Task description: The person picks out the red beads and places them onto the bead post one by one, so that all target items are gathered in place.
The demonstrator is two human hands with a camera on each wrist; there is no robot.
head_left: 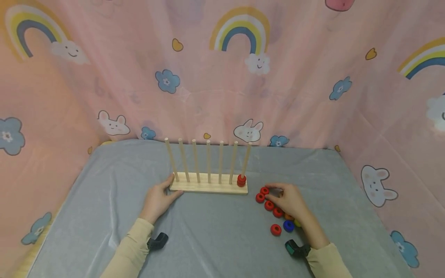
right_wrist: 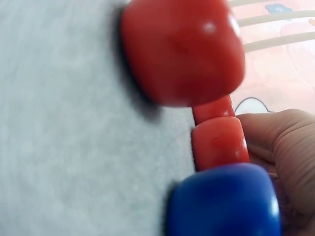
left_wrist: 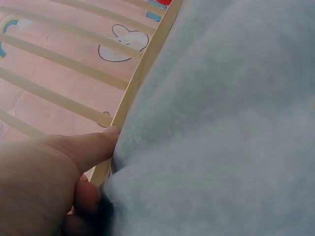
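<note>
A wooden peg stand (head_left: 208,188) with a row of upright pegs is on the cloth, and red beads (head_left: 241,180) are stacked on its rightmost peg. My left hand (head_left: 156,199) grips the stand's left end, thumb along the front edge; in the left wrist view the thumb (left_wrist: 93,147) presses on the base's edge. To the right of the stand, my right hand (head_left: 288,199) has thumb and forefinger at either side of a red bead (head_left: 264,190), pinching it. Other red beads (head_left: 269,205) lie right beside these fingers. The right wrist view hides the fingertips behind beads.
A blue bead (head_left: 288,226) and a separate red bead (head_left: 276,230) lie nearer the front. Orange (head_left: 289,217) and yellow (head_left: 297,223) beads show partly under the right wrist. Grey cloth (head_left: 215,235) covers the table; a pink patterned curtain (head_left: 208,100) hangs behind it.
</note>
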